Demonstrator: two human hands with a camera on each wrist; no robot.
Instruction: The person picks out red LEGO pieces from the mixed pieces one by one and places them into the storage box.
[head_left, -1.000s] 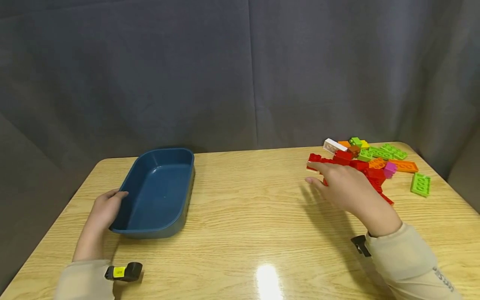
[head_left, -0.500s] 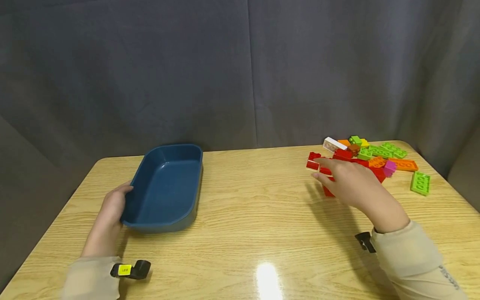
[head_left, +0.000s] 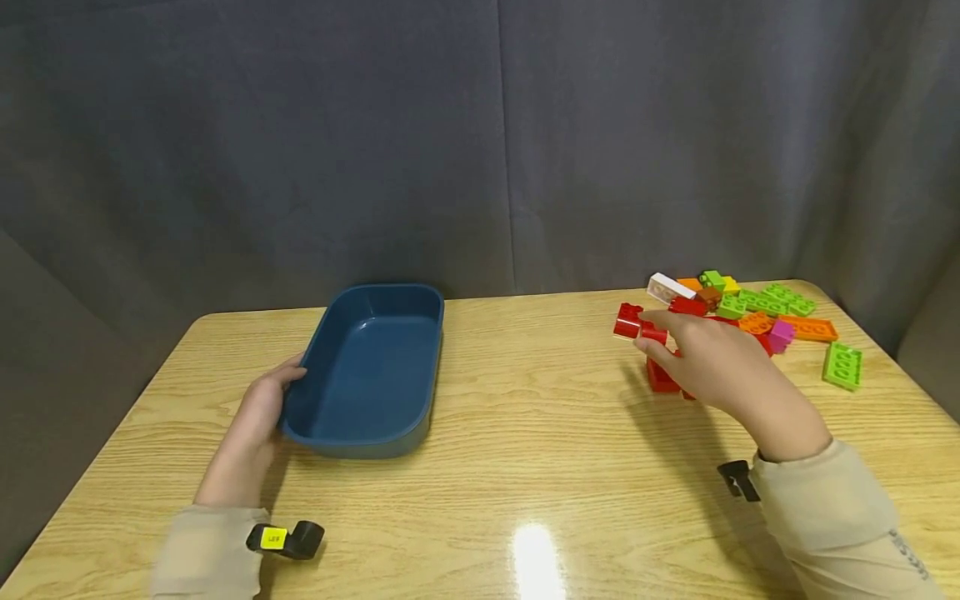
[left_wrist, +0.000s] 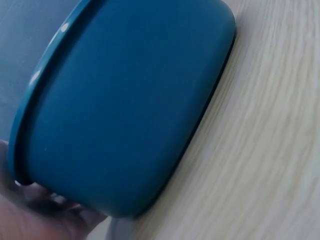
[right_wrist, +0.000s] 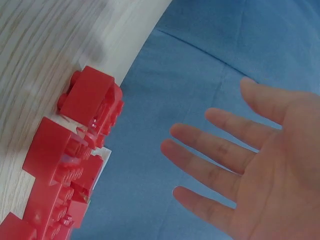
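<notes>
A deep blue plastic tray [head_left: 363, 383] with rounded corners stands on the table, left of the middle. My left hand [head_left: 262, 404] grips its left side, the thumb over the rim and the other fingers outside; in the left wrist view the tray's outer wall [left_wrist: 125, 105] hides much of the hand [left_wrist: 45, 215]. Several red toy bricks [head_left: 628, 320] lie in a cluster at the right. Above them hovers my right hand [head_left: 708, 358], covering part of the cluster. In the right wrist view its fingers are spread, apart from the red bricks [right_wrist: 90, 95], and hold nothing.
Behind the red cluster lie a white brick [head_left: 670, 288], green bricks [head_left: 786, 297], an orange brick [head_left: 810, 328] and a pink brick [head_left: 782, 336]. One green brick [head_left: 843, 366] sits apart near the right table edge. A grey curtain [head_left: 480, 150] hangs behind the wooden table [head_left: 510, 433].
My left hand has moved the blue tray to the right and slightly back across the table. My right hand has shifted a little to the right over the red bricks, which stay in place.
</notes>
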